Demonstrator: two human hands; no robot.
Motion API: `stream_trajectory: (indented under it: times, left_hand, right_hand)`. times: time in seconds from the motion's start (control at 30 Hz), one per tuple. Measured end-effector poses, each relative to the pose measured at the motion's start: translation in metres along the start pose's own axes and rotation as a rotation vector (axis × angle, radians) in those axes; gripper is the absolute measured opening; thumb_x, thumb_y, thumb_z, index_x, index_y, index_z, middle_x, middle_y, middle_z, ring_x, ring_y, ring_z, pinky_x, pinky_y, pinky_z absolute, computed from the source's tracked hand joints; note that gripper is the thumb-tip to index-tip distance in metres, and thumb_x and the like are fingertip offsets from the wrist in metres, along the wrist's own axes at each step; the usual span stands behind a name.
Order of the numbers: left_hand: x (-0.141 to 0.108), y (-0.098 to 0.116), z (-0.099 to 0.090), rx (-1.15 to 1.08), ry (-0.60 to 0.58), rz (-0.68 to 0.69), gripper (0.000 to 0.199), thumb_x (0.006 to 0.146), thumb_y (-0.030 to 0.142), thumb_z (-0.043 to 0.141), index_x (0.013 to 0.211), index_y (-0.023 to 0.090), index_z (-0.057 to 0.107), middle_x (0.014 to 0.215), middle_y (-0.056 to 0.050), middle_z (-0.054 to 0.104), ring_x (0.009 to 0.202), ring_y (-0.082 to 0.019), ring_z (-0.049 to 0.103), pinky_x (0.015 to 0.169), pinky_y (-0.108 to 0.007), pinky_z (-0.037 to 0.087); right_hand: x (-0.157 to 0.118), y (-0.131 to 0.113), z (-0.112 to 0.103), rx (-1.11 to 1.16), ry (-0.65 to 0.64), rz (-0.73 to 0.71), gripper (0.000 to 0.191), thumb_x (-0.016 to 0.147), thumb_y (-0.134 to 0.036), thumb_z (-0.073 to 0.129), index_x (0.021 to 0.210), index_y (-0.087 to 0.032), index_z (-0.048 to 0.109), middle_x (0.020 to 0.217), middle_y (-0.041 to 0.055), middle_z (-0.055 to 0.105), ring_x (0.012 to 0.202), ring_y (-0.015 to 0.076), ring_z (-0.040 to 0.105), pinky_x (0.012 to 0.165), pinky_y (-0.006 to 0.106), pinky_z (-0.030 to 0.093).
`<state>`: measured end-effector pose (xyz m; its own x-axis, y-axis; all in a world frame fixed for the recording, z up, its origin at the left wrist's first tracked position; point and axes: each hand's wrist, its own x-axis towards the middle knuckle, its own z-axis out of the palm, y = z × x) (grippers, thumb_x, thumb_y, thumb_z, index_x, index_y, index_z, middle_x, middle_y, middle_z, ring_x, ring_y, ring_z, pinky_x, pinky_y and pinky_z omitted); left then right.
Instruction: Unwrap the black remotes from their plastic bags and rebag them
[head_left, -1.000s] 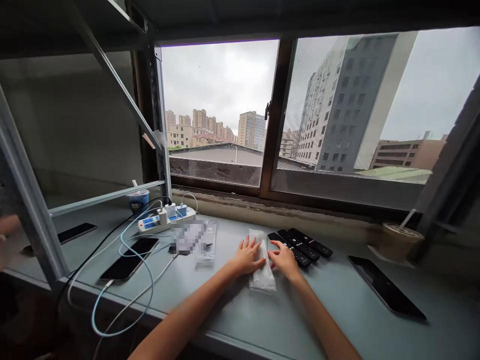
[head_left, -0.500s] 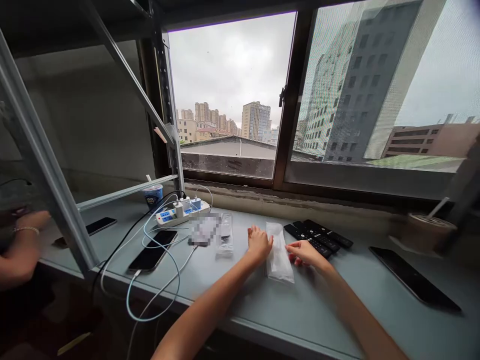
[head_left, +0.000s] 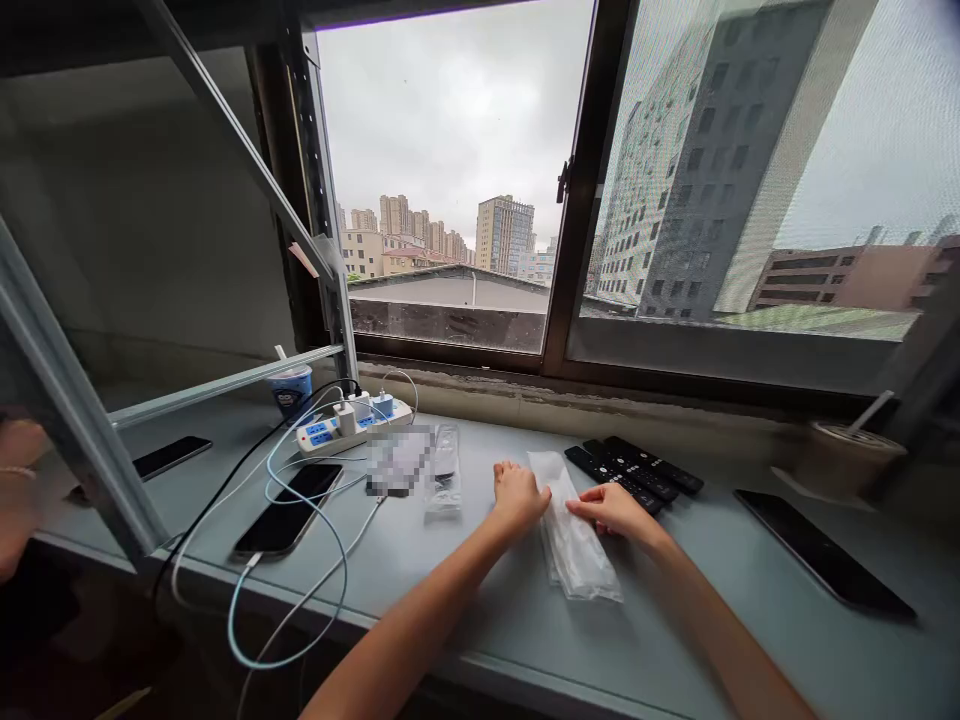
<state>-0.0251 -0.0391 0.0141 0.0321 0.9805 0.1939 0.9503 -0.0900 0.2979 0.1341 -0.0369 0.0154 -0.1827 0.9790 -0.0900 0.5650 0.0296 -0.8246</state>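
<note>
Clear plastic bags (head_left: 577,550) lie in a small overlapping stack on the table in front of me, the top one turned askew over another. My right hand (head_left: 615,510) pinches the right edge of the top bag between thumb and fingers. At the left edge of the bags rests my left hand (head_left: 519,495), its fingers curled and its thumb against the plastic; what the fingers hold, if anything, is hidden. Several black remote controls (head_left: 634,472) lie just behind my right hand. Left of my left hand is a clear bag with a dark-and-light item inside (head_left: 444,475).
A charging phone (head_left: 289,512) and loose cables lie left, before a power strip (head_left: 356,425) and a blue cup (head_left: 290,390). To the right are a dark tablet-like slab (head_left: 821,555) and a lidded drink cup (head_left: 847,460). A metal shelf post (head_left: 82,400) stands left; another person's arm (head_left: 15,500) shows beyond it.
The top plastic bag has shifted toward me and to the right, fanning out from the one beneath. My right hand now grips its edge. The view has turned slightly right.
</note>
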Motion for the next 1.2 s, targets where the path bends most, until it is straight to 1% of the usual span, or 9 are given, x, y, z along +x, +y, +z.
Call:
stream_trajectory:
  times: [0.1,0.3,0.4,0.63,0.73,0.83,0.9,1.0,1.2]
  left_hand:
    - [0.000,0.000,-0.001,-0.005,0.002,-0.001,0.037,0.078,0.038,0.045,0.078,0.011,0.070,0.089,-0.017,0.065,0.100,-0.030,0.051,0.091,-0.042,0.033]
    - [0.002,-0.005,0.000,-0.095,0.098,-0.038,0.053,0.082,0.053,0.036,0.078,0.013,0.071,0.093,-0.016,0.062,0.102,-0.030,0.049,0.092,-0.043,0.031]
    - [0.003,-0.003,-0.003,-0.183,0.090,-0.030,0.058,0.082,0.057,0.031,0.075,0.015,0.071,0.090,-0.015,0.063,0.099,-0.029,0.049,0.090,-0.043,0.032]
    - [0.002,0.006,-0.006,-0.380,0.128,-0.030,0.037,0.081,0.046,0.044,0.066,0.018,0.063,0.082,-0.006,0.065,0.087,-0.020,0.055,0.081,-0.035,0.035]
    - [0.006,0.004,-0.007,-0.400,0.113,-0.029,0.032,0.082,0.040,0.044,0.067,0.018,0.061,0.083,-0.005,0.065,0.084,-0.019,0.057,0.076,-0.032,0.036]
    - [0.013,-0.005,-0.014,-0.362,0.156,-0.055,0.029,0.086,0.035,0.039,0.077,0.019,0.060,0.085,-0.005,0.066,0.082,-0.019,0.059,0.077,-0.031,0.036]
    - [0.018,-0.014,-0.022,-0.314,0.189,-0.095,0.026,0.087,0.032,0.037,0.089,0.019,0.059,0.085,-0.005,0.067,0.083,-0.020,0.060,0.079,-0.033,0.035]
    - [0.024,-0.027,-0.030,-0.248,0.194,-0.160,0.027,0.087,0.028,0.037,0.105,0.018,0.054,0.083,-0.006,0.068,0.086,-0.022,0.061,0.082,-0.034,0.034]
    - [0.034,-0.048,-0.025,-0.179,0.167,-0.236,0.035,0.087,0.026,0.036,0.119,0.016,0.046,0.092,-0.010,0.067,0.093,-0.023,0.059,0.086,-0.035,0.032]
  right_hand:
    - [-0.001,-0.004,0.000,0.039,-0.034,0.032,0.027,0.058,-0.039,0.068,0.059,-0.013,0.058,0.046,-0.0022,0.050,0.040,0.0065,0.040,0.038,0.019,0.028]
    - [0.006,-0.001,0.001,0.165,0.088,-0.083,0.034,0.061,-0.046,0.063,0.070,-0.014,0.059,0.064,0.0013,0.058,0.053,0.0104,0.050,0.042,0.019,0.035]
    - [0.007,0.000,0.003,0.253,0.107,-0.099,0.035,0.064,-0.048,0.059,0.076,-0.015,0.057,0.073,0.0036,0.062,0.062,0.0136,0.056,0.045,0.019,0.040]
    - [0.009,-0.003,0.012,0.349,0.112,-0.070,0.037,0.066,-0.049,0.057,0.085,-0.017,0.051,0.070,0.0034,0.064,0.055,0.0138,0.057,0.040,0.020,0.039]
    - [0.012,-0.004,0.015,0.293,0.127,-0.052,0.038,0.066,-0.051,0.055,0.084,-0.017,0.050,0.066,0.0027,0.063,0.049,0.0133,0.056,0.038,0.020,0.037]
    - [0.012,-0.004,0.014,0.150,0.164,-0.069,0.041,0.071,-0.054,0.047,0.091,-0.019,0.051,0.066,0.0017,0.063,0.046,0.0135,0.055,0.040,0.022,0.037]
    - [0.010,-0.004,0.011,-0.051,0.238,-0.117,0.037,0.074,-0.052,0.046,0.095,-0.022,0.053,0.070,0.0005,0.065,0.050,0.0138,0.057,0.046,0.024,0.038]
    - [0.005,-0.003,0.003,-0.346,0.362,-0.143,0.024,0.076,-0.045,0.046,0.086,-0.027,0.059,0.077,-0.0014,0.067,0.059,0.0144,0.059,0.052,0.024,0.037]
    - [0.004,-0.003,-0.004,-0.461,0.411,-0.135,0.021,0.075,-0.040,0.046,0.077,-0.028,0.063,0.081,-0.0003,0.067,0.076,0.0182,0.061,0.055,0.025,0.037]
